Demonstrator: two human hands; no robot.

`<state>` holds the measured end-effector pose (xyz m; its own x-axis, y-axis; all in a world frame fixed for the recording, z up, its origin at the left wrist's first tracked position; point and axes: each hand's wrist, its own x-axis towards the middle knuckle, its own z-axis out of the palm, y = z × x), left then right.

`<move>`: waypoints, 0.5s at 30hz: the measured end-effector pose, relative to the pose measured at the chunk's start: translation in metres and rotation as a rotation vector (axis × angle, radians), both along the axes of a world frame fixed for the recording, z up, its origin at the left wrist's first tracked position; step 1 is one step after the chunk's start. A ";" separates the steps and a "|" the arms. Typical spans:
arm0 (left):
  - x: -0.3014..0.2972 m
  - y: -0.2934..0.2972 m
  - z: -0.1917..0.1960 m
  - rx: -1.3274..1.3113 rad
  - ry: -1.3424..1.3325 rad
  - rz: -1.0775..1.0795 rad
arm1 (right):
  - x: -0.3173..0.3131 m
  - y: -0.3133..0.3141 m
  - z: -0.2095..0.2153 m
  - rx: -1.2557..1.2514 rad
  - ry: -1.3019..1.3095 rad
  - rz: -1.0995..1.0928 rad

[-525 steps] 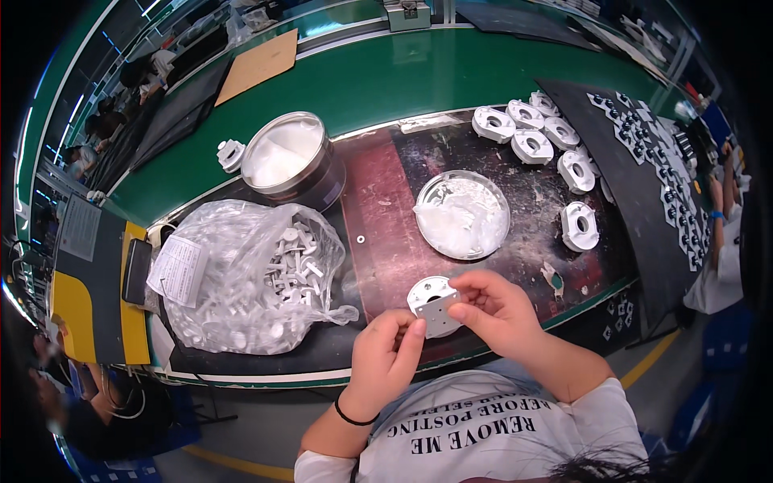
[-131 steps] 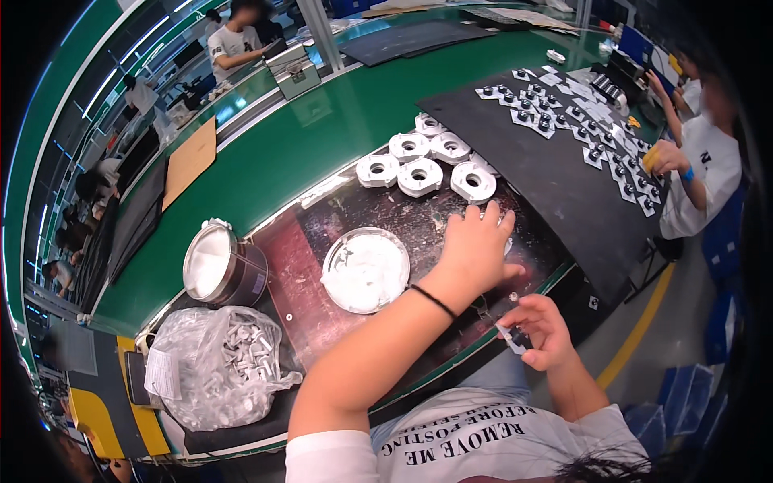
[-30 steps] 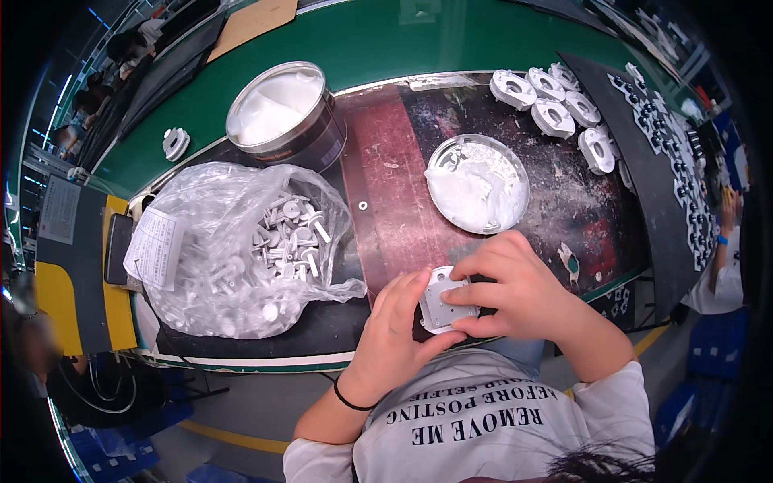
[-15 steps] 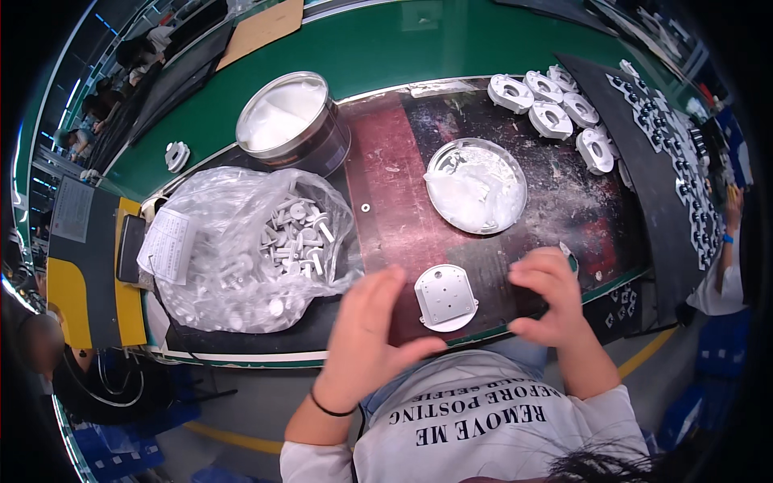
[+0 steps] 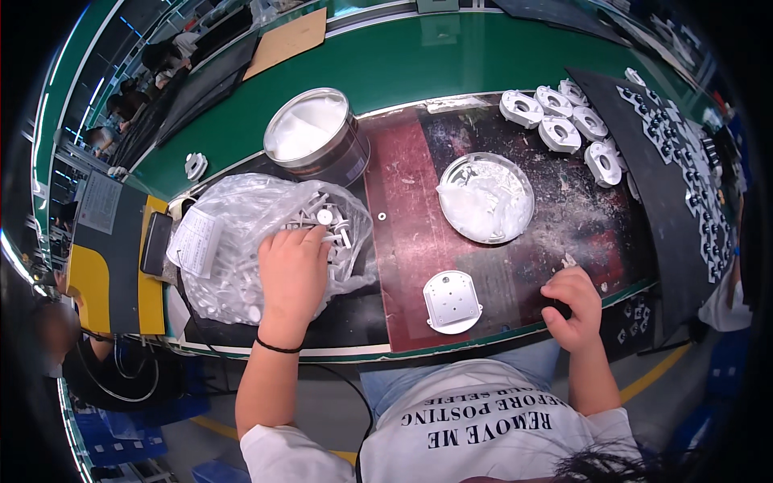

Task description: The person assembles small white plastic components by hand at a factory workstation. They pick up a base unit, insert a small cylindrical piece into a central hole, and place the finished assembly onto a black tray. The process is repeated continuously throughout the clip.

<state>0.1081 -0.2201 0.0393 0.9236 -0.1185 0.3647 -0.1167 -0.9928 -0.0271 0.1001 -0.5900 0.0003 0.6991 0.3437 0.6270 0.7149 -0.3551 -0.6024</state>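
My left hand (image 5: pixel 291 270) reaches into a clear plastic bag (image 5: pixel 233 209) of small grey stemmed parts (image 5: pixel 342 229). Its fingers are bent together among them; whatever lies under the fingertips is hidden. My right hand (image 5: pixel 578 310) rests at the table's front right, fingers curled loosely and thumb apart, with nothing visible between them. Between the hands a silver metal plate (image 5: pixel 452 302) with rounded ends, small holes and side tabs lies flat on the dark mat. Beyond it stands a round shallow dish (image 5: pixel 529 201) of white paste-like material.
A large metal tin (image 5: pixel 322 161) of white material stands behind the bag. Several white ring-shaped housings (image 5: pixel 522 109) sit at the back right, beside a black board (image 5: pixel 644 153) bearing rows of small parts. A small washer (image 5: pixel 382 216) lies on the reddish mat.
My left hand has moved from beside the metal plate leftward into the bag. My right hand has drawn slightly right, its fingers more curled. The plate stays on the mat.
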 end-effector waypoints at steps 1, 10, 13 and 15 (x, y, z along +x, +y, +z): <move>-0.001 0.001 0.003 -0.001 -0.015 0.000 | 0.000 -0.001 0.000 0.011 0.002 0.000; -0.016 -0.043 0.027 -0.375 0.032 -0.348 | 0.009 0.035 0.024 -0.097 -0.178 0.056; -0.018 -0.081 0.036 -0.550 0.252 -0.627 | 0.011 0.059 0.040 -0.181 -0.223 0.119; -0.021 -0.090 0.039 -0.594 0.314 -0.669 | 0.013 0.064 0.037 -0.197 -0.256 0.210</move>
